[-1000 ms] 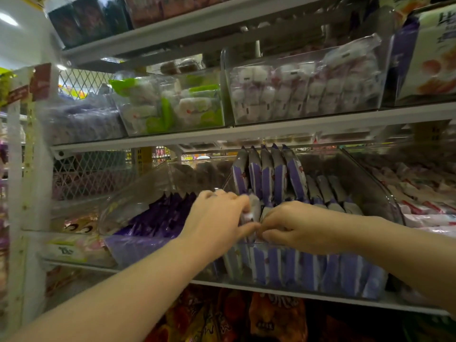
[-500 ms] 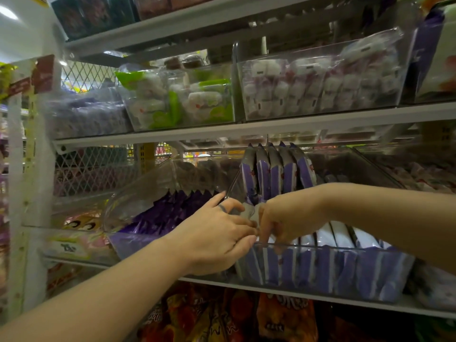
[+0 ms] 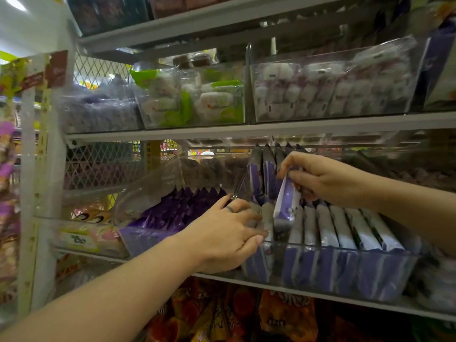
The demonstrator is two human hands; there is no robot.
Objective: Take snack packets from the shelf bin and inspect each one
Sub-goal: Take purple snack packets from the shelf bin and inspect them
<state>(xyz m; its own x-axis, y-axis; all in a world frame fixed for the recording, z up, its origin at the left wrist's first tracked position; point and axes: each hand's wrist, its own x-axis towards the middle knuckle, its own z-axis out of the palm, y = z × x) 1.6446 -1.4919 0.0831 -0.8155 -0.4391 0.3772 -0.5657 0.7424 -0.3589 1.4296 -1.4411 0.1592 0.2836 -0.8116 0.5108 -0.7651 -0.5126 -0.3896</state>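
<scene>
Pinching a purple snack packet (image 3: 286,203) newly lifted from the row (image 3: 345,230) beneath, right hand (image 3: 328,181) fingers ready it for inspection; left hand (image 3: 227,233) fingers lie straight on that row

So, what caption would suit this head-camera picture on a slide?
Right hand holds a purple packet above the row in the clear bin; left hand rests on packets at the front.
</scene>
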